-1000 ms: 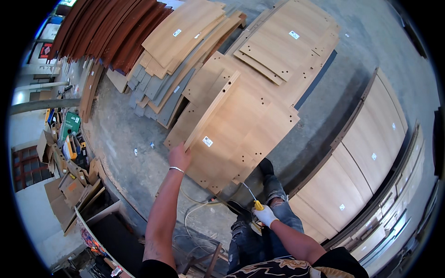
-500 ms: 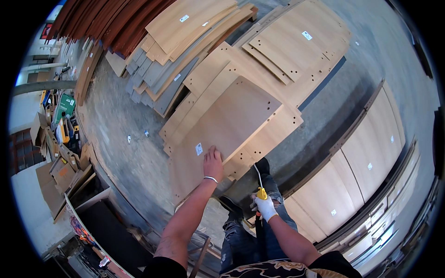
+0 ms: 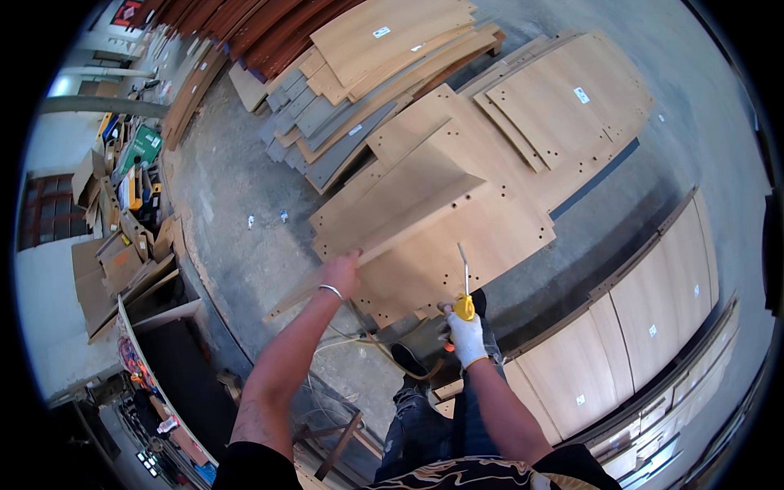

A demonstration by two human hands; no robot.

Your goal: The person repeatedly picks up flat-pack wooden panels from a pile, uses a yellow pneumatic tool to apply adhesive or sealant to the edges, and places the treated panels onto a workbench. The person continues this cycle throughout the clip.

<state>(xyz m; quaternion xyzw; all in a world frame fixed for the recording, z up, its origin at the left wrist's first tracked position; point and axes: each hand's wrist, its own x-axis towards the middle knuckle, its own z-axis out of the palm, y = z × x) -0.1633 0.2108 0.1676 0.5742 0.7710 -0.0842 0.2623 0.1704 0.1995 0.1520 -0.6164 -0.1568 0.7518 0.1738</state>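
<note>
A wood-grain panel (image 3: 412, 192) with holes along its edge stands tilted on the near stack. My bare left hand (image 3: 341, 274), with a white band at the wrist, grips its near left edge; the fingers are partly hidden. Beneath it, a wider drilled panel (image 3: 425, 269) lies flat. In my right hand (image 3: 467, 336), which wears a white glove, is a yellow air blow gun (image 3: 465, 308). Its thin metal nozzle points away from me over the lower panel, apart from the tilted one.
More panels (image 3: 563, 102) lie stacked beyond. Grey and wood-coloured boards (image 3: 327, 122) are piled at the far left, near dark red boards (image 3: 286, 37). Long panels (image 3: 604, 351) stand to my right. Cardboard (image 3: 106, 265) and a black-topped bench (image 3: 188, 384) are on the left. A hose (image 3: 371, 341) hangs near my feet.
The upper panel has gone from lying flat to tilted, and my left hand has moved from its face to its edge. The blow gun has risen, its nozzle now over the lower panel.
</note>
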